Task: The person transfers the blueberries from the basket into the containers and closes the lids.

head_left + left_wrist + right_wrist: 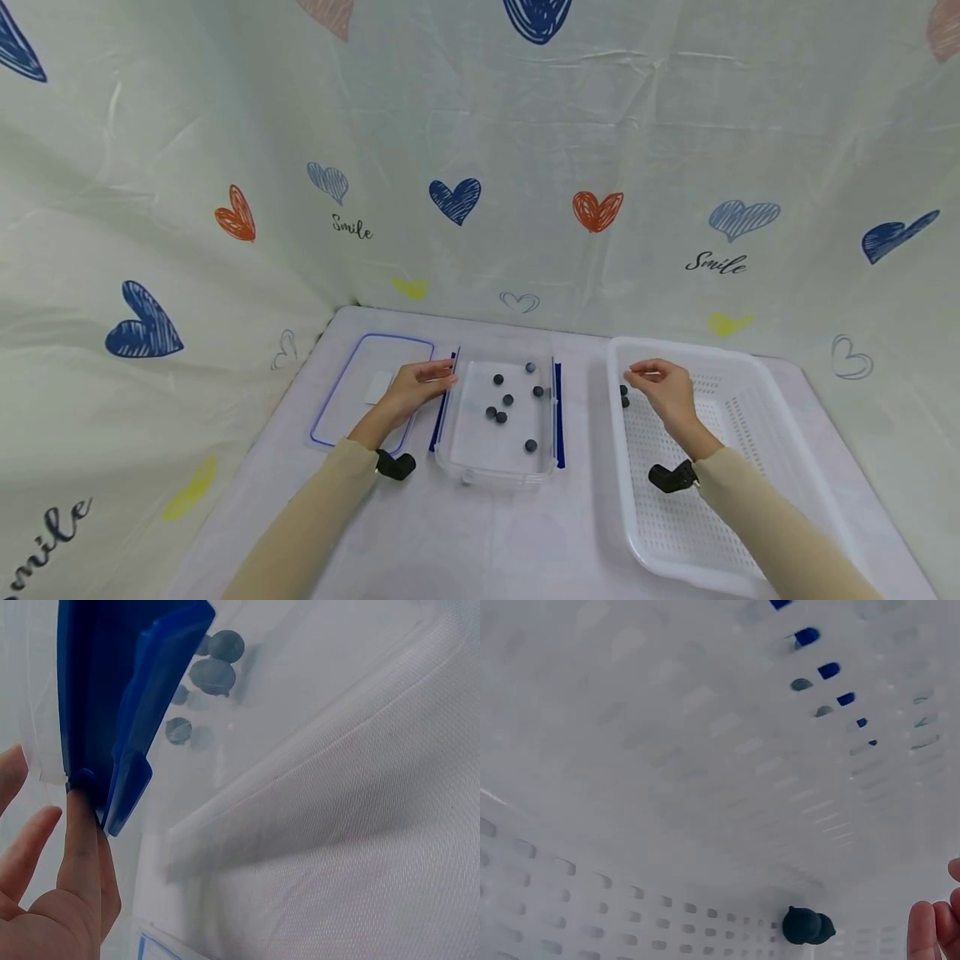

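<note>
A clear plastic box (pixel 472 467) with blue side latches holds several small dark round balls (pixel 507 400). Close up, some balls show a small nub. My left hand (pixel 416 389) is at the box's left side, fingers extended and touching the blue latch flap (pixel 112 697), which stands out from the wall. Over the left end of a white perforated basket (pixel 630 533) is my right hand (pixel 666 392), its fingers loosely bent and no ball visible in them. Two dark balls (pixel 802 925) lie together in the basket, just beyond the right fingertips (pixel 922 930).
A clear lid with a blue rim (pixel 322 417) lies left of the box, partly behind the left hand. A small white paper (pixel 378 387) shows on it. A white cloth covers the table (pixel 450 550). A curtain printed with hearts (pixel 480 108) hangs behind.
</note>
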Motion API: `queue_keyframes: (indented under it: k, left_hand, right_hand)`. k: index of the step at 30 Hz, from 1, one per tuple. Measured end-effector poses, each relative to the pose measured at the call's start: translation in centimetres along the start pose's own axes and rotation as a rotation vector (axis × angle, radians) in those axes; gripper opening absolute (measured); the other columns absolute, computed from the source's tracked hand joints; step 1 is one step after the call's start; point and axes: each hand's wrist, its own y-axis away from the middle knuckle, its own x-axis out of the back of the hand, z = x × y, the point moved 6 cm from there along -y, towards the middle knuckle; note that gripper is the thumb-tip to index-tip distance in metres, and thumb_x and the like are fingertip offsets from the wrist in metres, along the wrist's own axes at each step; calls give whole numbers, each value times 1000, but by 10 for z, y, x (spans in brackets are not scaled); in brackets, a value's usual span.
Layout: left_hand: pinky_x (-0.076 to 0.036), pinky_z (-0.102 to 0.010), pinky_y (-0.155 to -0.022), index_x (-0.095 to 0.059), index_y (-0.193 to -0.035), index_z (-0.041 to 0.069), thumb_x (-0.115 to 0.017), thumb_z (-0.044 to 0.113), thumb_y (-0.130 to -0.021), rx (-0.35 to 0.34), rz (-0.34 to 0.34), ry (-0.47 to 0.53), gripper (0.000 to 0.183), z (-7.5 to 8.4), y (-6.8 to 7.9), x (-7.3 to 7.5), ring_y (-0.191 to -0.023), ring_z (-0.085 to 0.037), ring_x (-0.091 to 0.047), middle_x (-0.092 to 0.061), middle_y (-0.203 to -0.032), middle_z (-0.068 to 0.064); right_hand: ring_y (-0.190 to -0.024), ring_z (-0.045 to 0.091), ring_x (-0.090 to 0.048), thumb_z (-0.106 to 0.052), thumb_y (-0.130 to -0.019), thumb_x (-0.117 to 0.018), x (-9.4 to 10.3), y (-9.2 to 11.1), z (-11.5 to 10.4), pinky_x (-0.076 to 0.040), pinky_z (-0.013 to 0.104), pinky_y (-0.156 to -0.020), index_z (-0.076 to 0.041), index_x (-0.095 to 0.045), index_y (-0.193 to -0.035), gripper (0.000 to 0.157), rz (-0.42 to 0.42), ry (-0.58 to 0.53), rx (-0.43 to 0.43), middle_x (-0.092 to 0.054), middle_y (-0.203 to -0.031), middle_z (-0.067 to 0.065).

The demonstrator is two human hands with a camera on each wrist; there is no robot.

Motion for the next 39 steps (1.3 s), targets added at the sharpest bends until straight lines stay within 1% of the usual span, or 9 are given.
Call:
queue_keyframes:
  k: [4, 9, 11, 15, 20, 24, 30, 36, 39]
  left_hand:
    - [-43, -34, -94, -57, -127, 10, -72, 25, -80, 3, -21, 26, 52, 4, 2, 0, -117, -23, -49, -56, -124, -13]
    - [-43, -33, -94, -52, -130, 3, -68, 17, -84, 9, -45, 18, 50, 18, 14, -3, -116, -25, -50, -54, -126, -16]
    - [-44, -33, -94, -51, -130, 2, -67, 16, -85, 7, -48, 10, 50, 24, 19, -4, -116, -25, -50, -54, -126, -17]
    - [-43, -34, -95, -51, -130, 3, -67, 16, -85, 6, -47, 6, 49, 28, 23, -5, -117, -25, -49, -53, -126, -17]
    - [-41, -35, -96, -51, -130, 3, -67, 17, -85, 2, -49, 2, 50, 29, 24, -5, -118, -26, -48, -53, -127, -18]
    - [-41, -35, -96, -51, -130, 3, -66, 16, -86, -3, -52, 6, 49, 29, 24, -5, -118, -27, -48, -51, -128, -20]
    - [-42, -36, -96, -51, -131, 3, -66, 16, -86, -11, -43, -8, 49, 29, 24, -4, -118, -27, -48, -53, -127, -18]
    - [-42, -36, -96, -51, -130, 3, -66, 17, -86, -10, -36, -21, 49, 29, 24, -4, -118, -26, -49, -54, -126, -17]
    - [-41, -37, -96, -51, -130, 3, -66, 17, -86, -12, -36, -21, 49, 30, 25, -4, -118, -26, -48, -54, -126, -17]
  right_hand:
    - [-71, 2, -58, -18, -78, -74, -3, 0, 8, -48, 17, -59, 1, -67, -93, 25, 21, 27, 1, -65, -88, 11]
    - [-74, 10, -59, -16, -77, -75, -8, 1, 15, -49, 18, -59, 1, -67, -93, 26, 18, 56, 12, -66, -88, 14]
    - [-75, 12, -60, -17, -77, -75, -10, 1, 18, -49, 18, -59, 3, -66, -95, 28, 10, 79, 18, -66, -89, 15]
    - [-72, 11, -61, -17, -75, -76, -12, 3, 24, -48, 19, -56, 3, -67, -94, 29, 12, 120, 5, -67, -86, 14]
    - [-66, 8, -59, -14, -71, -78, -13, 6, 29, -47, 19, -53, 3, -68, -88, 26, 41, 148, -8, -67, -81, 13]
    - [-65, 11, -59, -14, -70, -78, -16, 7, 30, -46, 19, -53, 2, -68, -85, 24, 54, 179, 1, -67, -78, 11]
    - [-67, 20, -61, -13, -71, -76, -20, 9, 33, -45, 23, -53, 3, -67, -81, 21, 45, 228, 25, -66, -75, 12]
    - [-69, 23, -62, -9, -70, -76, -23, 10, 36, -46, 22, -55, 6, -67, -83, 22, 17, 239, 22, -66, -76, 14]
    - [-69, 24, -62, -8, -70, -76, -23, 10, 36, -47, 23, -56, 7, -67, -83, 21, 13, 244, 30, -66, -75, 14]
